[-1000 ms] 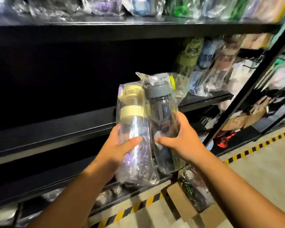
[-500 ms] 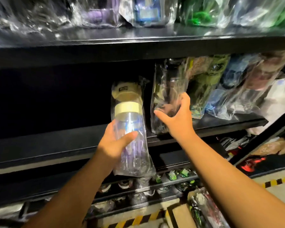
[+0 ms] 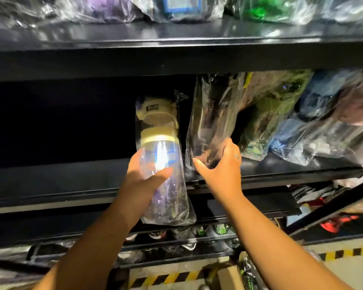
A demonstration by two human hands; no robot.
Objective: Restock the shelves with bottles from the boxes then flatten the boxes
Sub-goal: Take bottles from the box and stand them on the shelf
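My left hand (image 3: pixel 144 183) grips a clear bottle with a cream lid (image 3: pixel 161 164), wrapped in a plastic bag and held upright in front of the middle shelf (image 3: pixel 71 176). My right hand (image 3: pixel 220 164) holds the base of a dark bottle in a plastic bag (image 3: pixel 210 120), which stands on that shelf beside other bagged bottles (image 3: pixel 281 118). The open cardboard box (image 3: pixel 228 273) sits on the floor at the bottom, with a bagged bottle inside.
The top shelf (image 3: pixel 176 45) carries more bagged bottles. The left part of the middle shelf is dark. Lower shelves hold small packed items (image 3: pixel 189 233). Yellow-black tape (image 3: pixel 348 253) marks the floor by the rack.
Both hands rose from below to the middle shelf. My right hand set the dark bottle onto the shelf next to the others; my left hand brought the cream-lidded bottle up to the shelf edge.
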